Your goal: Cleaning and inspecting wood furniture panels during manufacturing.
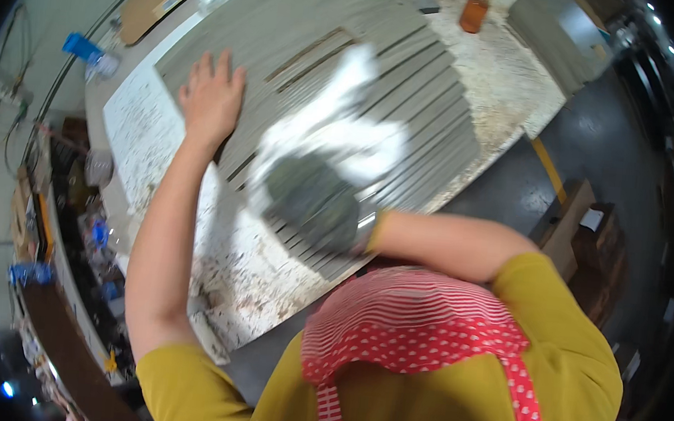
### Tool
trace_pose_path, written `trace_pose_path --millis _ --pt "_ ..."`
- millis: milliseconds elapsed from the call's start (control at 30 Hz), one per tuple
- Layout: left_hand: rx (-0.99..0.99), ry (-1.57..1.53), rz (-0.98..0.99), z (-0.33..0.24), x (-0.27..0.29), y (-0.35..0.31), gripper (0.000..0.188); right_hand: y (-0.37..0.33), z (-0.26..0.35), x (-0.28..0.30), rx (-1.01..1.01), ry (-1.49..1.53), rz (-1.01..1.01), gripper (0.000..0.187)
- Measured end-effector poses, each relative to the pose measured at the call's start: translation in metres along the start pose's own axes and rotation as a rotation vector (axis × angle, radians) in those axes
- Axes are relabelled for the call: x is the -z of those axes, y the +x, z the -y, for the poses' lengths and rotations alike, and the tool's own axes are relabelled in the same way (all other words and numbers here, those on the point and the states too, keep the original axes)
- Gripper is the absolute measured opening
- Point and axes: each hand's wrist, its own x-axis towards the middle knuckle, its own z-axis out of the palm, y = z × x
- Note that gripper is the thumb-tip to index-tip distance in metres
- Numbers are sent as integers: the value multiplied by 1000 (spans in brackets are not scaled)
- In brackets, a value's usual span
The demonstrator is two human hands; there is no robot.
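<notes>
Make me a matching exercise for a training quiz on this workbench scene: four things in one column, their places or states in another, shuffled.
Things:
1. bare left hand
2. grey-gloved right hand
3. blurred white cloth
4. orange bottle

Places or states:
A. standing at the far end of the speckled worktop
B. pressed flat on the grey slatted panel
C. gripping the cloth
D. smeared by motion across the slats

Pairs: 1-B, 2-C, 3-D, 4-A

Orange bottle [474, 14] at table's far edge; blue package [83, 47] far left.

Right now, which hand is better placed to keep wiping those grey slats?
Probably the right hand: it wears a dark glove and grips the white cloth on the grey slats. The bare left hand lies flat, pressing them down.
</notes>
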Motion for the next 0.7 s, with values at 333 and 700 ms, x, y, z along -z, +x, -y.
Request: trace_pose_path --millis 333,700 --pt "1 19 66 7 5 -1 51 -73 -154 72 -470 -20 -229 21" --pt "-2 78 101 17 -3 0 48 -56 -109 53 -355 92 -142 28"
